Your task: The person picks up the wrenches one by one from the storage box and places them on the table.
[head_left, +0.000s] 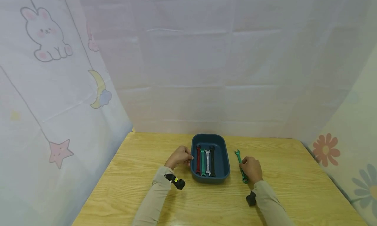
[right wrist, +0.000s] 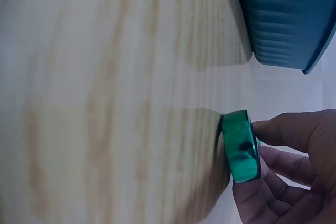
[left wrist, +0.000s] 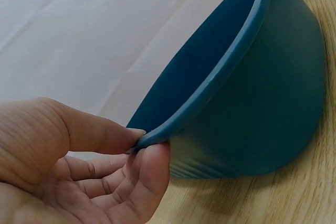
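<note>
A dark blue plastic bin (head_left: pixel 221 160) stands on the table. Four fingers and thumb of my left hand (head_left: pixel 179 156) are at its left side, and in the left wrist view the thumb and index finger pinch the bin's rim (left wrist: pixel 210 85). Inside the bin a red wrench (head_left: pixel 198 160), a green wrench (head_left: pixel 203 162), a silver wrench (head_left: pixel 207 162) and a black wrench (head_left: pixel 212 162) lie side by side, lengthwise. Right of the bin, my right hand (head_left: pixel 251 168) pinches another green wrench (head_left: pixel 238 156) by its shank; its ring end (right wrist: pixel 241 148) faces the right wrist camera, close to the tabletop.
The light wood table (head_left: pixel 141 193) carries the bin near its middle. A pale cloth backdrop (head_left: pixel 206 72) rises behind the far edge, with printed cloth (head_left: pixel 97 127) at the left. Black wrist cameras (head_left: pixel 178 183) sit on both sleeves.
</note>
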Tool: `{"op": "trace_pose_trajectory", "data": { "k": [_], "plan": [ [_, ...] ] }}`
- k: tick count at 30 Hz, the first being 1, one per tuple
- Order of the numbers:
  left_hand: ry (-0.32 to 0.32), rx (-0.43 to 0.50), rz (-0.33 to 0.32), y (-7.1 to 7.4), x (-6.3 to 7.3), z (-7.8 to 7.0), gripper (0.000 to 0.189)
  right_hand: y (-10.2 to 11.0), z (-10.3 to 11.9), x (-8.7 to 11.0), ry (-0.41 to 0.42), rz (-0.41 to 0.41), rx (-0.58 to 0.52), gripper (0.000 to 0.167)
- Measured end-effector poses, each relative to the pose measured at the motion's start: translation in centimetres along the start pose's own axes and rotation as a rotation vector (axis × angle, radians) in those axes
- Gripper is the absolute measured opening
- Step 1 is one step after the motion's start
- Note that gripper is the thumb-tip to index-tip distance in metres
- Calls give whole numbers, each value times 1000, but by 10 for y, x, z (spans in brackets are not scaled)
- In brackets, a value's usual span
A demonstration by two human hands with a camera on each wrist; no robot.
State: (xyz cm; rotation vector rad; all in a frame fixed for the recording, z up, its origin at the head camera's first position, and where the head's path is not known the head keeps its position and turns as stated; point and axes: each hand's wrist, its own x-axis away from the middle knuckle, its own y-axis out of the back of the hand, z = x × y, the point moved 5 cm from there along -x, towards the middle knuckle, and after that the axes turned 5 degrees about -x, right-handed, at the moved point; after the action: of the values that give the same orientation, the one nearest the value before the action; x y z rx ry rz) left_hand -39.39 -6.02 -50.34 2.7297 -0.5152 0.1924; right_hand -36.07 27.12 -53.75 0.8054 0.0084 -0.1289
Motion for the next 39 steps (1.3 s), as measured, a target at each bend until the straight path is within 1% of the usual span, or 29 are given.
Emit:
{"op": "trace_pose_trajectory", "data": {
  "k": [4,15,24,29,35,39],
  "plan": [
    [1,-8,1,0,-1,1,6,-1,0,-1,7,5,-8,15],
    [13,-11,0,0,0,2,7,-2,1,1,-19,19,-5,13],
    [4,5,0,0,1,0,4,-2,1,1,-4,-4,-19,12],
    [7,17,4,0,3,2,4,-4,-1,2,-16,-7,-24,12],
    [16,22,-8,1,2,1,4,-3,0,0,-9,-45,-18,16],
    [20,15,-3,1,1,1,6,-2,1,-1,5,-68,-30,18]
  ]
}}
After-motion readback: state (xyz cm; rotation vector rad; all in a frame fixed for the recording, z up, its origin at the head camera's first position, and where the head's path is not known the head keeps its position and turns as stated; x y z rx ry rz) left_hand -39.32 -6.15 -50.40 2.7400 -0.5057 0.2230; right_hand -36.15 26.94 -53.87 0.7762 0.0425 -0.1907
